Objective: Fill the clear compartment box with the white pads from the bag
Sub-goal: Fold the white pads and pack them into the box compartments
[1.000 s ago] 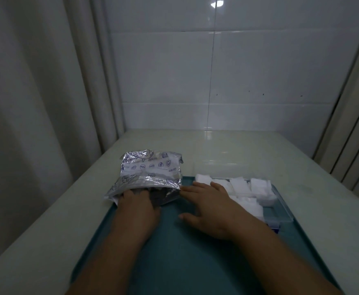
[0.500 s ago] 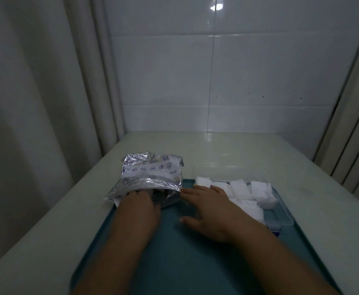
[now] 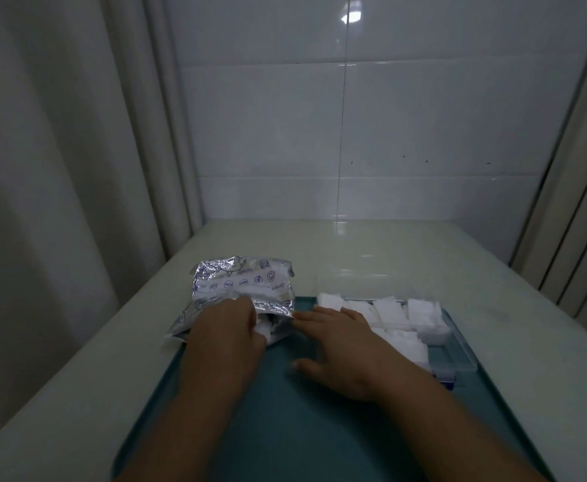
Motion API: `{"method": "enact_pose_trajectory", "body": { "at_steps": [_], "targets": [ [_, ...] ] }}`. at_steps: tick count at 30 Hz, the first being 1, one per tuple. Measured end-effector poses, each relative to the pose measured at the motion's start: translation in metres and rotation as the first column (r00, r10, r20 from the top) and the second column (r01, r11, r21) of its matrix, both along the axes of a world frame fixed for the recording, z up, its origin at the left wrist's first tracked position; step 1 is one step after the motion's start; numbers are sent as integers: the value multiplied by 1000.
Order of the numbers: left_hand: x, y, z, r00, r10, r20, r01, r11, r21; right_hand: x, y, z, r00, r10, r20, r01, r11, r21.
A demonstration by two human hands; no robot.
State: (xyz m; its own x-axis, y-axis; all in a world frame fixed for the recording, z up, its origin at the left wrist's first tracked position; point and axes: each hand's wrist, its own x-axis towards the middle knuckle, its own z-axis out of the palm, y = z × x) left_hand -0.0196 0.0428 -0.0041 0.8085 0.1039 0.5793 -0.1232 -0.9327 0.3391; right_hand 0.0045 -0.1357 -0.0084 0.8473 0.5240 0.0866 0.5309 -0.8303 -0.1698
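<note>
Your left hand (image 3: 227, 333) reaches into the foil bag (image 3: 241, 297) at the tray's (image 3: 285, 422) far left corner, fingers closed around a white pad (image 3: 263, 329); your right hand (image 3: 340, 349) lies flat and spread, empty, beside the clear compartment box (image 3: 459, 356).

Left hand (image 3: 227, 330) and right hand (image 3: 340, 346) bare, forearms unsleeved, nothing worn

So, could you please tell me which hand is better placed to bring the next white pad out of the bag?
The left hand: its fingers are already at the foil bag's mouth, touching a white pad there. The right hand lies flat and open on the teal tray, beside the compartment box.
</note>
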Motion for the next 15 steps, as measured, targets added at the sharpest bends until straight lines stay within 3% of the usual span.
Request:
{"method": "enact_pose_trajectory", "body": {
  "at_steps": [3,7,11,15],
  "targets": [
    [-7,-2,5,989,-115,87,120,992,-50,-2,1,3,1000,11,6,-12,1000,25],
    [-12,-2,12,981,-161,107,191,887,-419,-4,-7,12,999,-40,28,30,958,287],
    [-2,-5,23,977,-183,106,200,639,-742,-3,-17,14,985,-174,22,135,835,533],
    [9,-14,26,969,-236,66,155,380,-912,-2,-23,19,967,-229,-114,236,627,742]
  ]
}}
